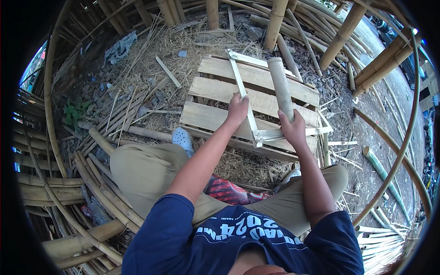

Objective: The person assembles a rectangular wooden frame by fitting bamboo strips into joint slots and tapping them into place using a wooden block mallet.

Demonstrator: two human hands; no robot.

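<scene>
The slatted table is pale tan, the strip frame cream, the bamboo tube greyish tan, the clog by the table's near left corner light blue, and the shirt navy with white lettering.

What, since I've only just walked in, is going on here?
A seated person's left hand grips one side of a pale, angular frame of flat strips. Their right hand holds a thick, round, tan bamboo section by its near end. Both things are over a low, pale wooden slatted platform; whether they rest on it is unclear.
</scene>
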